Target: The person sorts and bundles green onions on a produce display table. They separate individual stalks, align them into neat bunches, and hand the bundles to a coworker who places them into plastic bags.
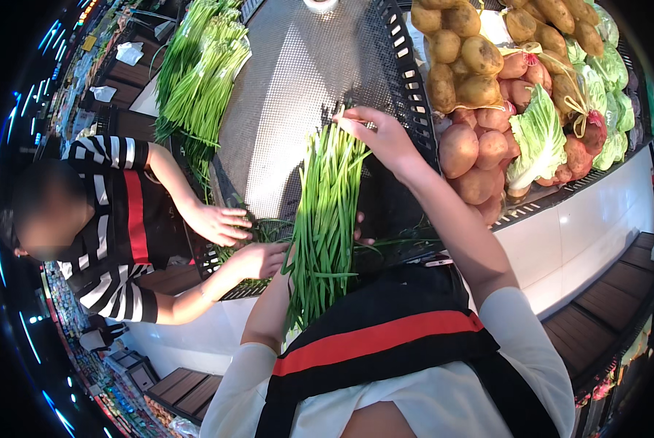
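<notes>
A bunch of green garlic chives (327, 219) lies along my left forearm, pale stem ends pointing away from me and leaf tips hanging near my apron. My left hand (363, 231) supports it from below; most of that hand is hidden by the leaves, with fingertips showing on the right side. At the far end, my right hand (379, 134) pinches a pale stem end between thumb and fingers. Loose green leaves (409, 238) lie in the black crate below and to the right of the bunch.
A co-worker's hands (223, 224) reach in from the left, close to my left forearm. More chive bunches (206, 82) lie far left on the mesh-surfaced display (272, 82). A white roll (321, 4) sits at the back. Right are bagged potatoes (461, 145) and a cabbage leaf (540, 134).
</notes>
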The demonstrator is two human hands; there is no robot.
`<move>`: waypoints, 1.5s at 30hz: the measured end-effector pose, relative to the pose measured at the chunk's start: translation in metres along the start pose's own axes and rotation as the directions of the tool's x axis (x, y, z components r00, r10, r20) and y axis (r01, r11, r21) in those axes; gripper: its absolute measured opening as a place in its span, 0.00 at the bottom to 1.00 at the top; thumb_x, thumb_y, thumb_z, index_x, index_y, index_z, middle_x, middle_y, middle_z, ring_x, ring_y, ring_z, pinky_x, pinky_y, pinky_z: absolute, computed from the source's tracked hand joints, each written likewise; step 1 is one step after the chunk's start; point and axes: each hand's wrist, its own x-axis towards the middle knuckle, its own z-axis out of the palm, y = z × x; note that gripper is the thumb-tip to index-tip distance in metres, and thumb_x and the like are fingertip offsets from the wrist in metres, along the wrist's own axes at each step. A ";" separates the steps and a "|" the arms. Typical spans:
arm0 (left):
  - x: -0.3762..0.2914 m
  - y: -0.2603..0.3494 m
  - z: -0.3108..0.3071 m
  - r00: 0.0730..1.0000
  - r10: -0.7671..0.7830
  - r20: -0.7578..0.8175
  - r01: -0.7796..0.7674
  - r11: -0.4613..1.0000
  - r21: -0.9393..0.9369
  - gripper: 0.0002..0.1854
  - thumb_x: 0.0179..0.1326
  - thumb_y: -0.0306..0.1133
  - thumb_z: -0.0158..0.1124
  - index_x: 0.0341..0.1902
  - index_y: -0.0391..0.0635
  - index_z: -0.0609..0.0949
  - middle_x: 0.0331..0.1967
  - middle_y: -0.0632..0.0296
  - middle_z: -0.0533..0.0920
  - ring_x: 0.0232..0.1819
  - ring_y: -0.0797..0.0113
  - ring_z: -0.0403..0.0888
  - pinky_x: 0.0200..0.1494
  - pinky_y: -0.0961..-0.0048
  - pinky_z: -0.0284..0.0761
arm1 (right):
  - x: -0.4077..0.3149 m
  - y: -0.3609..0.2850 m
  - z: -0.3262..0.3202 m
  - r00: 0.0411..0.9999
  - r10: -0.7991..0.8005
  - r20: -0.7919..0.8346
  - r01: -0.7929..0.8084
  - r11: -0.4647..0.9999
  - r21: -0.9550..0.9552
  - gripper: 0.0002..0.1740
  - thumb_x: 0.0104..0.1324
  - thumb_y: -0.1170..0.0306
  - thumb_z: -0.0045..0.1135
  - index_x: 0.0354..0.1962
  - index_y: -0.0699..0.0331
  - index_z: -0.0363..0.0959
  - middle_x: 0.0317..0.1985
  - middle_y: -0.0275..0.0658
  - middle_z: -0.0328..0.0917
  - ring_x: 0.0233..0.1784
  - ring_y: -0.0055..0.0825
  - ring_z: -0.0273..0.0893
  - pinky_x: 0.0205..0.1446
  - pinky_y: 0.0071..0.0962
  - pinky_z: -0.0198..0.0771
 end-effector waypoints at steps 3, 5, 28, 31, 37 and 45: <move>-0.005 0.008 0.002 0.998 -0.061 -0.018 0.062 0.997 0.037 0.38 0.70 0.47 0.56 0.77 0.53 0.51 0.56 0.48 0.73 0.52 0.50 0.78 0.70 0.35 0.57 | 0.019 -0.034 0.001 0.996 0.007 0.091 -0.006 1.000 -0.019 0.13 0.65 0.63 0.64 0.41 0.64 0.84 0.33 0.33 0.83 0.37 0.18 0.77 0.48 0.22 0.71; -0.010 0.016 -0.007 0.988 -0.146 -0.044 0.146 0.989 0.002 0.39 0.71 0.44 0.56 0.78 0.51 0.48 0.58 0.48 0.72 0.53 0.50 0.77 0.71 0.36 0.58 | 0.032 -0.067 -0.017 0.965 -0.224 -0.132 0.230 0.973 0.027 0.14 0.65 0.61 0.64 0.39 0.64 0.83 0.32 0.29 0.82 0.34 0.16 0.75 0.45 0.21 0.70; -0.008 0.003 0.047 0.962 0.103 -0.253 -0.015 0.944 0.329 0.32 0.75 0.49 0.46 0.76 0.48 0.57 0.71 0.50 0.65 0.66 0.49 0.70 0.70 0.51 0.65 | -0.075 -0.020 0.032 0.915 0.391 0.097 -0.385 0.777 0.498 0.12 0.71 0.71 0.54 0.43 0.68 0.62 0.31 0.38 0.71 0.23 0.25 0.80 0.24 0.22 0.77; -0.023 -0.002 0.035 0.967 0.169 -0.193 -0.121 0.964 0.237 0.33 0.74 0.49 0.48 0.76 0.47 0.58 0.69 0.48 0.68 0.57 0.51 0.79 0.67 0.47 0.68 | -0.078 -0.016 0.022 0.965 0.258 -0.048 -0.228 0.915 0.333 0.15 0.69 0.73 0.57 0.48 0.70 0.63 0.35 0.40 0.71 0.27 0.26 0.81 0.30 0.23 0.78; -0.032 -0.003 0.027 0.903 0.219 -0.371 -0.056 0.913 0.403 0.37 0.71 0.57 0.48 0.76 0.46 0.60 0.69 0.44 0.67 0.49 0.53 0.78 0.63 0.46 0.70 | -0.084 -0.040 0.009 0.931 -0.364 -0.031 0.335 0.885 -0.325 0.11 0.65 0.76 0.60 0.46 0.66 0.72 0.37 0.36 0.70 0.36 0.22 0.74 0.39 0.21 0.71; -0.028 0.020 0.025 0.884 -0.096 -0.458 0.163 0.980 0.109 0.34 0.71 0.54 0.42 0.69 0.37 0.68 0.63 0.39 0.72 0.65 0.41 0.71 0.69 0.48 0.68 | -0.062 -0.068 0.019 0.829 -0.559 -0.014 0.431 0.654 -0.621 0.19 0.56 0.74 0.64 0.47 0.61 0.73 0.51 0.40 0.71 0.57 0.43 0.67 0.64 0.41 0.62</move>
